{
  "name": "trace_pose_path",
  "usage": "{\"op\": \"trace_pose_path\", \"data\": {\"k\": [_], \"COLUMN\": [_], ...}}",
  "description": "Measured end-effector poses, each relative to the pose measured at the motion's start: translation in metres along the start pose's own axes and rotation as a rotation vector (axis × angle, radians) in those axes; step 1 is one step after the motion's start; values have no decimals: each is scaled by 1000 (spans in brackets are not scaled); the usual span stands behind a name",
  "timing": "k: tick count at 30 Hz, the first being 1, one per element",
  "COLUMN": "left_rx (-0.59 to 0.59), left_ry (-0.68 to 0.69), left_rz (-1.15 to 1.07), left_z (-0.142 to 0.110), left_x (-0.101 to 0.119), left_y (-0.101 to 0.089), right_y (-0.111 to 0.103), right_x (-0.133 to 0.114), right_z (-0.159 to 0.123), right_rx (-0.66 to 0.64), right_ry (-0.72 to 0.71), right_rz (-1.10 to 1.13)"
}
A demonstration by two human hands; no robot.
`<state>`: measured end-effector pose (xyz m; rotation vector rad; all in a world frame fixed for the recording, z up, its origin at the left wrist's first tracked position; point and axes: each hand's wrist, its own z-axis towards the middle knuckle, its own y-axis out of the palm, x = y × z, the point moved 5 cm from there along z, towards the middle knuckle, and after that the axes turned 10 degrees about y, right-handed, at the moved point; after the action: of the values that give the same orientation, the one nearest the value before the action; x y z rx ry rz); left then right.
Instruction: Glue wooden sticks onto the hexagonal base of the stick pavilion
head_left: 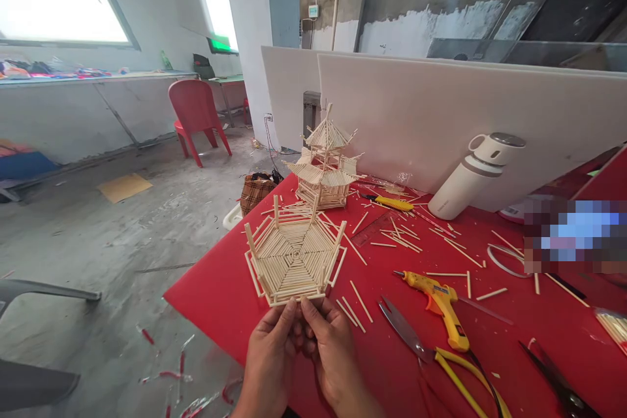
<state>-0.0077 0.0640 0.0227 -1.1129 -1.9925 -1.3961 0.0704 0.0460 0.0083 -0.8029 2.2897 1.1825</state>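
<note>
Both of my hands pinch the near edge of a hexagonal wooden-stick platform, tilted a little toward me above the red table. Its floor is sticks laid in triangular sections, with upright posts at the corners and a thin rail around the rim. My left hand grips the edge with thumb on top, and my right hand does the same right beside it. The fingers underneath are partly hidden. Behind the platform stands a tiered stick pagoda with slanted roofs.
On the red table lie loose sticks, a yellow glue gun, yellow-handled scissors, black scissors, a yellow utility knife and a clear ruler. A white bottle stands before white boards.
</note>
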Motion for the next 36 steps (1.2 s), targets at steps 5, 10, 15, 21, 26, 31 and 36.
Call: {"op": "trace_pose_path", "data": {"k": [5, 10, 15, 21, 26, 31, 36], "left_rx": [-1, -15, -9, -14, -6, -14, -8], "left_ry": [5, 3, 11, 2, 4, 4, 7], "left_rz": [-5, -2, -2, -7, -9, -16, -12], "left_z": [0, 0, 1, 0, 0, 1, 3], "left_x": [1, 1, 0, 1, 0, -1, -1], "left_y": [0, 0, -2, 0, -1, -2, -3], "right_y": [0, 0, -1, -2, -1, -4, -2], "right_x": [1, 2, 3, 3, 1, 5, 3], "right_z": [0, 0, 2, 1, 0, 3, 2], "right_rx": [-4, -5, -7, 3, 1, -9, -14], "right_ry": [3, 3, 2, -2, -4, -7, 1], "right_rz": [-5, 1, 3, -13, -11, -16, -11]}}
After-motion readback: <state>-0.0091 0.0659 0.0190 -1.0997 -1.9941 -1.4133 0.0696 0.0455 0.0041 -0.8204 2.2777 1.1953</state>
